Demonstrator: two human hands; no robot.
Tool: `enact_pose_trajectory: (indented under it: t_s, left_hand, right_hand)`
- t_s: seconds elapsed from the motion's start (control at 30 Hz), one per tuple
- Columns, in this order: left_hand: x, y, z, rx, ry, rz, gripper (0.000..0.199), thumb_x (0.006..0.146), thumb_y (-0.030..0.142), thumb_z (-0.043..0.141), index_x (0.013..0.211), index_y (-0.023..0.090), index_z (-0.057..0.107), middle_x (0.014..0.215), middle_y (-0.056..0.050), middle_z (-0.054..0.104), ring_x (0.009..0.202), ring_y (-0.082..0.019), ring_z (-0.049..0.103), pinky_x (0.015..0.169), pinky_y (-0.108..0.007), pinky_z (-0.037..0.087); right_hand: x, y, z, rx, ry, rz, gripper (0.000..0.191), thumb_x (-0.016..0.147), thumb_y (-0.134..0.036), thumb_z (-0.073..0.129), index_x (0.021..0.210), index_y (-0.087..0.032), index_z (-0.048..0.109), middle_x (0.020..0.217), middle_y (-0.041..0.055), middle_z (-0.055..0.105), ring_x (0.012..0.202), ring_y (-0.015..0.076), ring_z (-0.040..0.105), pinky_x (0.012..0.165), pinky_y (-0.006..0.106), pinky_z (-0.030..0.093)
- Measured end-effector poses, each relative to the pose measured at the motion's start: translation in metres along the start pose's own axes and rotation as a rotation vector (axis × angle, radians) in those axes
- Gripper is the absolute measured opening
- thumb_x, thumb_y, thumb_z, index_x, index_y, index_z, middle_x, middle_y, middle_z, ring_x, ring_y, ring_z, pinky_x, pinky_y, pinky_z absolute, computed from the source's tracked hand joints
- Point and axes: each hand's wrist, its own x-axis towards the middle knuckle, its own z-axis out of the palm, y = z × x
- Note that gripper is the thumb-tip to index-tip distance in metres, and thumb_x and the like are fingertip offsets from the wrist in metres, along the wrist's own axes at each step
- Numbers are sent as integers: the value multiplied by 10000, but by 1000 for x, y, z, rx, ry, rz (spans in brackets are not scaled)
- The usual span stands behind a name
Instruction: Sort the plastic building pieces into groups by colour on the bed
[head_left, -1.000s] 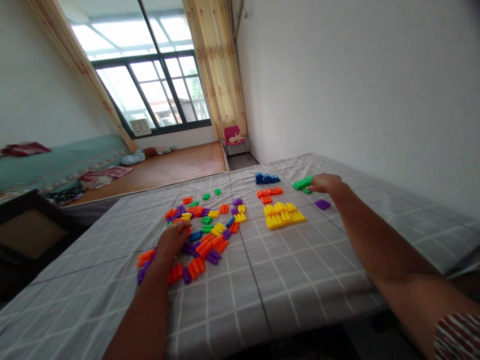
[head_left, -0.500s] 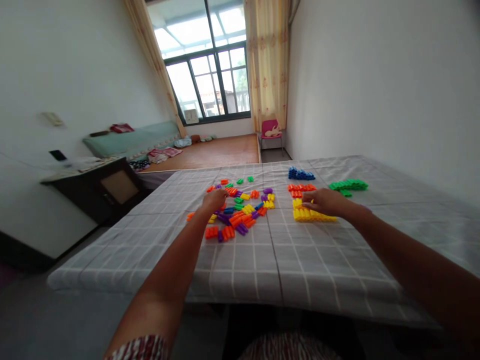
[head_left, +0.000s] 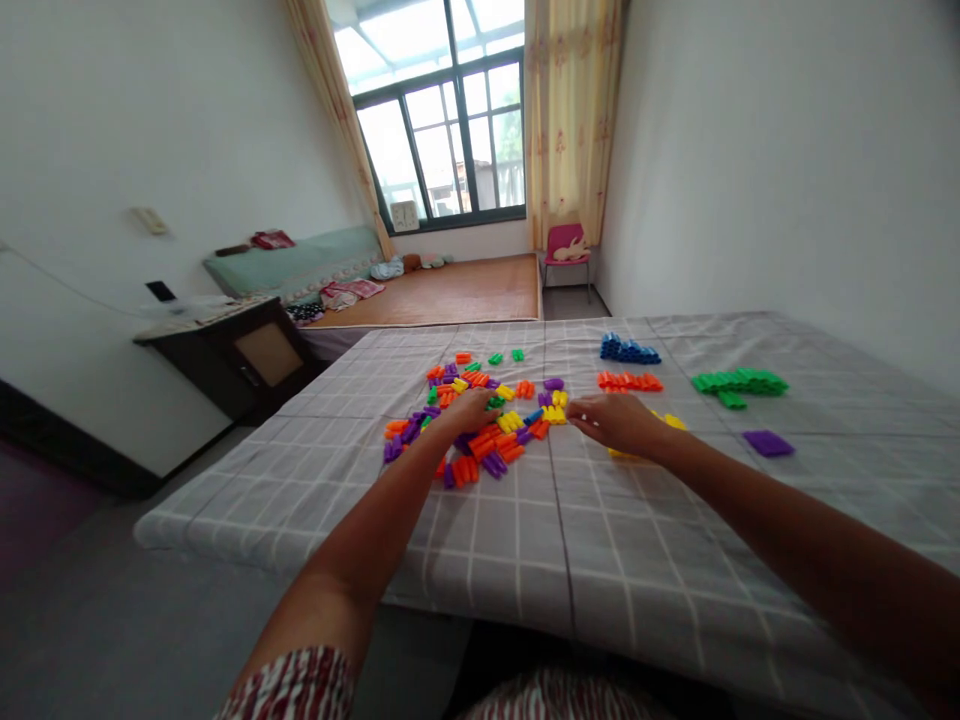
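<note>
A mixed heap of small plastic blocks (head_left: 487,440) in orange, purple, yellow, green and blue lies left of centre on the checked cloth. My left hand (head_left: 472,410) is over the heap, fingers bent down among the blocks; what they may hold is hidden. My right hand (head_left: 611,420) reaches to the heap's right edge, its fingertips close together beside yellow blocks (head_left: 555,413). Under and behind that hand is a yellow group (head_left: 671,422), partly covered. Sorted groups lie beyond: blue (head_left: 628,350), orange (head_left: 630,382), green (head_left: 741,383), and purple (head_left: 768,443).
The grey checked cloth (head_left: 510,540) covers the table. Behind it is a bed with a brown mat (head_left: 465,290), and a pink chair (head_left: 567,245) stands near the curtain. A dark cabinet (head_left: 255,360) is at the left.
My right hand has moved left from the yellow group to the edge of the heap. My left hand has shifted right and slightly down over the heap. The view has turned a little.
</note>
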Motion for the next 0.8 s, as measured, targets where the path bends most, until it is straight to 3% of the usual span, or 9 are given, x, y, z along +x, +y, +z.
enact_pose_trajectory:
  t_s: [0.13,0.27,0.43,0.6,0.73,0.8]
  left_hand:
    - [16,16,10,-207,-19,81,430,786,150,567,1209,199,624,1135,-78,683,1006,-196,642,893,-321,509]
    - [22,25,13,-423,-16,198,428,811,131,508,1224,185,609,1224,-86,638,1062,-171,617,894,-299,514]
    - [6,21,12,-323,39,99,396,818,247,573,1206,190,623,1174,-76,668,1024,-197,627,911,-327,505]
    - [-1,21,13,-182,1,158,380,806,307,599,1156,169,655,1128,-95,688,1053,-235,621,970,-338,458]
    - [0,19,16,-159,3,192,388,819,313,580,1171,165,647,1146,-102,683,1078,-239,612,988,-333,443]
    - [0,15,18,-164,24,183,382,826,328,570,1167,176,650,1150,-99,681,1081,-237,612,980,-326,448]
  right_hand:
    - [10,5,0,30,3,4,226,916,-308,443,943,-233,655,915,38,716,789,167,646,627,237,380]
    - [30,9,2,79,14,32,218,896,-286,472,976,-230,667,925,35,720,781,161,648,643,233,400]
    - [71,1,8,37,-70,58,235,877,-295,517,1035,-239,681,981,56,727,843,178,653,676,239,423]
    - [106,-16,24,-122,-219,86,296,828,-383,597,1060,-224,689,1012,121,718,929,234,653,726,278,455]
    - [118,-22,30,-141,-237,89,282,806,-315,623,1057,-205,690,1014,149,711,933,265,650,716,304,473]
    - [116,-19,25,-84,-186,70,276,823,-320,613,1073,-230,685,1023,127,714,934,254,646,708,296,471]
